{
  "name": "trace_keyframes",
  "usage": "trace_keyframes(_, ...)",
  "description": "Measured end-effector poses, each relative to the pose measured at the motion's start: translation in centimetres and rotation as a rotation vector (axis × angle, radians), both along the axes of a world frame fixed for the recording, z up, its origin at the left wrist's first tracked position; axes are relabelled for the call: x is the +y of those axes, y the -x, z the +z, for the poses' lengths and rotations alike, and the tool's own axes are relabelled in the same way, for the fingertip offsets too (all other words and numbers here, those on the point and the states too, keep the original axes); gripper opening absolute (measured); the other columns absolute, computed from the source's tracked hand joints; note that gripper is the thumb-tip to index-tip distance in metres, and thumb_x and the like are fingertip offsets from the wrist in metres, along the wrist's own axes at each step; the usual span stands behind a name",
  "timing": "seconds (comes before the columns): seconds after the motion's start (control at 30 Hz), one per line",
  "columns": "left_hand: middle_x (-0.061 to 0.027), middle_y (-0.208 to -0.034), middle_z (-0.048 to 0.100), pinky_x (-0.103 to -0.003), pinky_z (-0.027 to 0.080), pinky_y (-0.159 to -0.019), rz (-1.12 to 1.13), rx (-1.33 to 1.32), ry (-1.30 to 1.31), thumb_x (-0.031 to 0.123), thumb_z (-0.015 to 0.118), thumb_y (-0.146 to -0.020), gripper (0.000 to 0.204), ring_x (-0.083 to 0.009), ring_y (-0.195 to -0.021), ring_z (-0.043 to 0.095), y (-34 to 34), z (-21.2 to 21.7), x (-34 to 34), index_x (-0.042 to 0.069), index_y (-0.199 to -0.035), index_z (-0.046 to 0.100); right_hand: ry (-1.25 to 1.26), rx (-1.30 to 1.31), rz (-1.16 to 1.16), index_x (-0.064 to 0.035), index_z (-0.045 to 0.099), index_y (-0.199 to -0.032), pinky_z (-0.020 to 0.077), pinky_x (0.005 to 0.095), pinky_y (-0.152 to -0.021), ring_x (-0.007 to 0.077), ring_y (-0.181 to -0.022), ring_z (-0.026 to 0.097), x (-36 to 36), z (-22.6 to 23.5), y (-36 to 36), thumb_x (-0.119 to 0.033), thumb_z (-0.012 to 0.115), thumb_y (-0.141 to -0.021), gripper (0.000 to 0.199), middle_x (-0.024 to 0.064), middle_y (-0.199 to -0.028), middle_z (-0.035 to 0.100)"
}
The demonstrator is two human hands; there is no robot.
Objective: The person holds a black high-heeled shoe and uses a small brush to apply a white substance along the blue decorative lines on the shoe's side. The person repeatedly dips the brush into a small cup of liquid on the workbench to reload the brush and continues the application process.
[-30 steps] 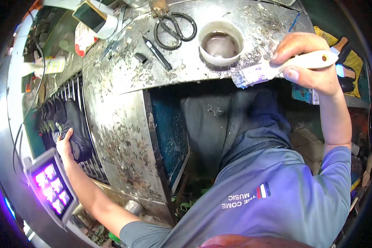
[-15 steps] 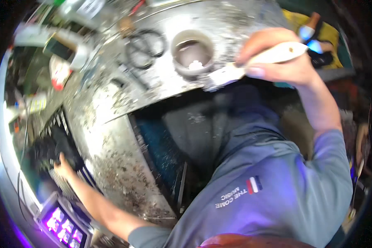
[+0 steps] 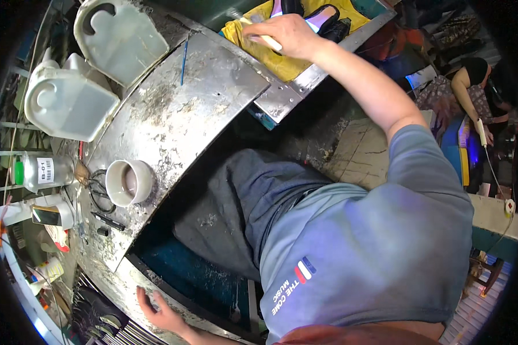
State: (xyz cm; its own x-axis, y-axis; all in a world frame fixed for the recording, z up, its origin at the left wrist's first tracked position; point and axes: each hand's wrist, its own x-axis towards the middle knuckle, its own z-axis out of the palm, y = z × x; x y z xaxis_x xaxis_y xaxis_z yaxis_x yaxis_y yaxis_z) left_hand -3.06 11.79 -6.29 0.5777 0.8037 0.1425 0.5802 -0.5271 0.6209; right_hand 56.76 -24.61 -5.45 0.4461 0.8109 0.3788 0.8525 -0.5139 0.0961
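My right hand is closed around the pale handle of a paintbrush, above a yellow cloth in a metal-edged bin at the far side. Its bristles look blurred. Black shoe-like pieces with shiny pale surfaces lie on the cloth, just right of that hand. At the lower left, my left hand holds nothing; its fingers are apart over the bench edge. A whitish cup with liquid inside stands on the metal bench. Near my left hand, dark pieces lie on a slatted rack.
Two translucent jugs stand at the upper left, near a thin blue stick. A black marker and a coiled cable lie by the cup. Another person works at the far right.
The view has swung right. My right hand has carried the paintbrush from beside the cup to the yellow cloth. My left hand has come away from the dark pieces on the rack.
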Motion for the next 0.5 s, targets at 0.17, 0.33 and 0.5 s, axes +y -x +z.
trace_keyframes(0.17,-0.0197,-0.136,0.063,-0.042,0.04,-0.113,-0.116,0.098,-0.05,0.009,0.069,-0.093,0.037,-0.0331,-0.127,0.058,-3.6,-0.1,-5.1,-0.007,-0.125,0.063,0.346,-0.372,0.04,-0.0218,0.059,-0.134,0.0448,0.037,-0.104,0.0176,-0.112,0.065,-5.6,-6.6,-9.0,-0.014,0.057,-0.092,0.043,0.0004,-0.103,0.068)
trace_keyframes(0.33,-0.0194,-0.133,0.065,-0.044,0.043,-0.11,-0.137,0.113,-0.109,0.009,0.071,-0.091,0.034,-0.0349,-0.123,0.061,-5.2,-0.3,-7.8,-0.007,-0.12,0.065,0.487,-0.454,0.094,-0.0218,0.059,-0.127,0.0408,0.036,-0.11,0.0166,-0.118,0.061,-6.5,-9.8,-12.4,-0.016,0.058,-0.091,0.037,-0.0012,-0.106,0.066)
trace_keyframes(0.5,-0.019,-0.133,0.065,-0.044,0.045,-0.107,-0.165,0.103,-0.123,0.012,0.072,-0.091,0.034,-0.0358,-0.122,0.061,-6.2,-0.3,-8.7,-0.005,-0.119,0.066,0.302,-0.373,0.217,-0.0161,0.061,-0.126,0.0494,0.0414,-0.1,0.0243,-0.111,0.066,-6.7,-8.3,-13.7,-0.016,0.06,-0.089,0.037,0.0043,-0.103,0.067)
